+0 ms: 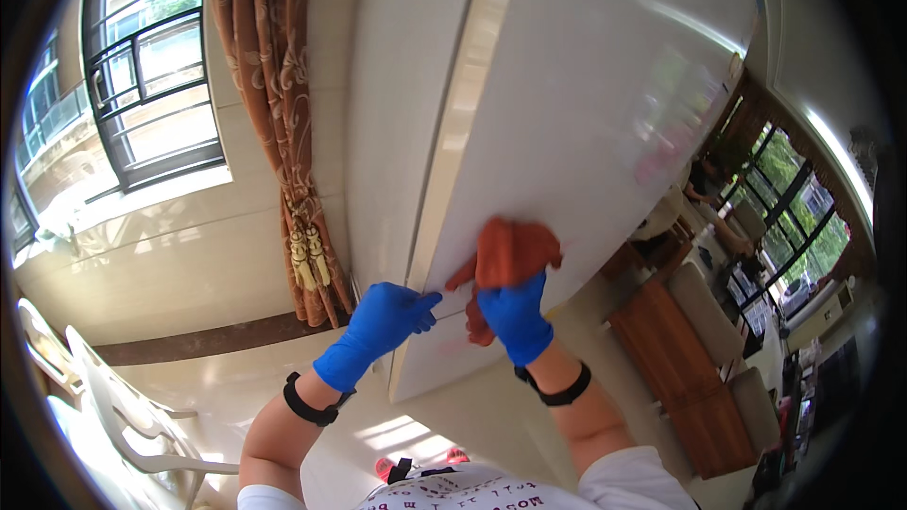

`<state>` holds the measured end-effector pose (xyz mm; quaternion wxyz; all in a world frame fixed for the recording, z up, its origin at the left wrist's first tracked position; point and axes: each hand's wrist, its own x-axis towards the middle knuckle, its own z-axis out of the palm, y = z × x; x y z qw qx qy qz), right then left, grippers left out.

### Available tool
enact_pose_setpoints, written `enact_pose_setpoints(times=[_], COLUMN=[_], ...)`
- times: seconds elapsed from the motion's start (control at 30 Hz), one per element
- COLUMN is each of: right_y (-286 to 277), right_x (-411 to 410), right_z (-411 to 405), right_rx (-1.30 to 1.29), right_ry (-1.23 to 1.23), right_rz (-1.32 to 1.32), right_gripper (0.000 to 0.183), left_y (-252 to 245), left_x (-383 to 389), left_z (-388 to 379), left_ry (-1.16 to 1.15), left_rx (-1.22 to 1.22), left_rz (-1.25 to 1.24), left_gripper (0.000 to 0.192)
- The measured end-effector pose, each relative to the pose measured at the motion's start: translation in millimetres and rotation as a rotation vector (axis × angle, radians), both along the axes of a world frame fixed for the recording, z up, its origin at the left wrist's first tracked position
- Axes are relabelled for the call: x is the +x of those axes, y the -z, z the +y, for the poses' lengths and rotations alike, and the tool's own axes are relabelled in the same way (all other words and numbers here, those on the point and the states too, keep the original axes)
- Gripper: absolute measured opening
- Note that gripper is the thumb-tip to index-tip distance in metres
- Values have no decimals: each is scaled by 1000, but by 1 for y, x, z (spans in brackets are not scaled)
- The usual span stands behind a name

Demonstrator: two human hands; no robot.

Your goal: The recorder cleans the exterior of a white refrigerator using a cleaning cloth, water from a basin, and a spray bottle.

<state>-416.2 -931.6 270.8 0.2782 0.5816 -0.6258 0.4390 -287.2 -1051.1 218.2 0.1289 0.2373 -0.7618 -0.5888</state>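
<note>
My right hand (516, 319), in a blue glove, grips a reddish-orange cloth (514, 251). The cloth is bunched and blurred, and lies over the glossy white front panel (567, 156) of a tall cabinet-like unit. Beside the unit's cream-coloured edge (453, 134) is my left hand (386, 322), also gloved in blue. One of its fingers points toward the white panel while the others curl; whether it touches the edge is unclear. A horizontal seam (451, 316) crosses the front panel low down, between my hands.
A brown patterned curtain (266, 85) with tassels hangs left of the unit, near a barred window (156, 64). White chairs (134, 432) stand at lower left. Wooden furniture with cushions (680, 368) fills the right side. A seated person (701, 184) is farther back.
</note>
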Motion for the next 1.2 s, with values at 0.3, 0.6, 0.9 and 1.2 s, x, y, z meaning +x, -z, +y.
enact_pose_setpoints(times=[0.3,0.6,0.9,1.2], right_y=[-10,4,-14,0], right_x=[-8,-1,3,-3], right_z=[-2,2,-3,-3], right_rx=[-70,86,32,-3], right_ry=[-19,-67,-167,-137], right_rz=[52,-49,-77,-92], right_gripper=[43,37,26,30], left_y=[-2,-7,-5,-3], left_x=[-3,-1,-2,-5], left_z=[2,5,6,5], left_ry=[-16,-22,-41,-57], left_rx=[16,7,41,24], left_rz=[-3,-14,10,-9], left_gripper=[37,38,38,37])
